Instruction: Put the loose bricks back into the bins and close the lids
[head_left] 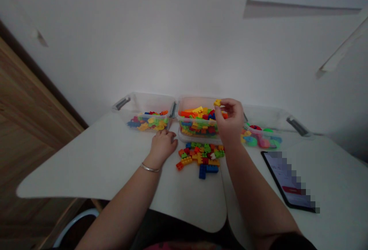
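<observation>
My right hand (232, 117) pinches a small yellow building block (217, 102) above the right side of the middle clear plastic box (184, 119). That box holds many coloured building blocks. Wearing a silver bangle, my left hand (163, 144) rests on the white table by the front of the left clear box (122, 116), its fingers apart and nothing visible in them. Between my arms, in front of the middle box, lies a loose pile of building blocks (199, 158) in red, orange, green, yellow and blue.
Coloured blocks fill part of the left box. A right clear box (283, 121), partly behind my right hand, contains colourful plastic pieces. A phone (290, 185) lies on the table (100, 158) to the right. The wall (161, 50) stands close behind the boxes.
</observation>
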The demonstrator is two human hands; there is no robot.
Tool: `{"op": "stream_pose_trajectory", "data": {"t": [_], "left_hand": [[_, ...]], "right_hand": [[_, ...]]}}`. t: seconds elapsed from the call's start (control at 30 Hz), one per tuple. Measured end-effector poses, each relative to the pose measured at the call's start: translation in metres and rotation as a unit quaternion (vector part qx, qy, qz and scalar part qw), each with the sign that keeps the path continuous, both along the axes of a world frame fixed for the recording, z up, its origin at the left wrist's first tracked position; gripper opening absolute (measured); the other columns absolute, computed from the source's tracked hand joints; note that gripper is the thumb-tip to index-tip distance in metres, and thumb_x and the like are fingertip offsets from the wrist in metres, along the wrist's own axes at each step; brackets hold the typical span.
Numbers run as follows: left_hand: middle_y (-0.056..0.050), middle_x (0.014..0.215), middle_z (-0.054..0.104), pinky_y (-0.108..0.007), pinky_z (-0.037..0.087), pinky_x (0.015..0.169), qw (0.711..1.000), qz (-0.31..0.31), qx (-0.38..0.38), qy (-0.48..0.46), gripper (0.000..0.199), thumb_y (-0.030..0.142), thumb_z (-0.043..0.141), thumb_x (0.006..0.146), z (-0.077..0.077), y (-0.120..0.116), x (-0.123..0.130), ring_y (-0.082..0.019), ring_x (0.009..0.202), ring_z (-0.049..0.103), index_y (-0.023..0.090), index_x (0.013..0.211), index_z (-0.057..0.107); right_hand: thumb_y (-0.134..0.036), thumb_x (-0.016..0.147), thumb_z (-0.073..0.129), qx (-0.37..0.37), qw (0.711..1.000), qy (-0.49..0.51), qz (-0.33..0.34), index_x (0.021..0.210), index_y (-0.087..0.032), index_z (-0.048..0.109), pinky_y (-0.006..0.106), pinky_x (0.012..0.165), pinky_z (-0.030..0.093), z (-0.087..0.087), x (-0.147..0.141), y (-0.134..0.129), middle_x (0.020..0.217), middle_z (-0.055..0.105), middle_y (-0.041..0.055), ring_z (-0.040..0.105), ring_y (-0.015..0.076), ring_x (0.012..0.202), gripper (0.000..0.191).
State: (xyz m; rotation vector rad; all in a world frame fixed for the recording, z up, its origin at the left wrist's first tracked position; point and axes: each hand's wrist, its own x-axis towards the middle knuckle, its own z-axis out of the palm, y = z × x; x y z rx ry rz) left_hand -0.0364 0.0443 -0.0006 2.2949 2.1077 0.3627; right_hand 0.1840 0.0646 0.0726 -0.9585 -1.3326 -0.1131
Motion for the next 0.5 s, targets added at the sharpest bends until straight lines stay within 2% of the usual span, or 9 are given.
{"op": "stream_pose_trajectory", "data": {"t": [0.13, 0.23, 0.37, 0.5], "left_hand": [[-0.011, 0.117, 0.068, -0.041, 0.048, 0.098, 1.000, -0.002, -0.003, 0.002, 0.037, 0.037, 0.052, 0.090, 0.000, 0.000, 0.000, -0.031, 0.116, 0.057, 0.022, 0.117, 0.072], [-0.011, 0.116, 0.068, -0.040, 0.048, 0.097, 1.000, 0.001, -0.002, -0.002, 0.036, 0.037, 0.052, 0.090, 0.001, 0.000, 0.000, -0.030, 0.114, 0.058, 0.022, 0.116, 0.072], [-0.010, 0.115, 0.069, -0.040, 0.048, 0.097, 1.000, -0.001, -0.002, 0.002, 0.036, 0.037, 0.052, 0.090, 0.001, 0.000, 0.000, -0.030, 0.114, 0.058, 0.022, 0.116, 0.072], [-0.010, 0.115, 0.069, -0.039, 0.048, 0.097, 1.000, -0.001, -0.006, 0.003, 0.036, 0.037, 0.052, 0.091, 0.003, 0.000, 0.000, -0.030, 0.114, 0.058, 0.022, 0.116, 0.072]], "right_hand": [[-0.029, 0.085, 0.059, -0.080, 0.988, -0.114, -0.068, 0.093, -0.022, 0.066, 0.042, 0.094, 0.044, 0.008, -0.009, 0.007, 0.098, 0.072, 0.0069, 0.063, 0.0241, 0.098, 0.013], [-0.028, 0.085, 0.060, -0.131, 0.975, -0.154, -0.091, 0.101, -0.022, 0.069, 0.046, 0.101, 0.037, 0.009, -0.015, 0.006, 0.101, 0.075, 0.0066, 0.063, 0.0257, 0.100, 0.020], [-0.028, 0.085, 0.060, -0.145, 0.966, -0.192, -0.091, 0.106, -0.021, 0.071, 0.047, 0.107, 0.030, 0.003, -0.018, 0.005, 0.101, 0.076, 0.0059, 0.063, 0.0247, 0.097, 0.024], [-0.027, 0.085, 0.060, -0.142, 0.964, -0.204, -0.097, 0.105, -0.020, 0.073, 0.046, 0.103, 0.034, 0.000, -0.019, 0.005, 0.104, 0.076, 0.0085, 0.062, 0.0269, 0.101, 0.024]]}}
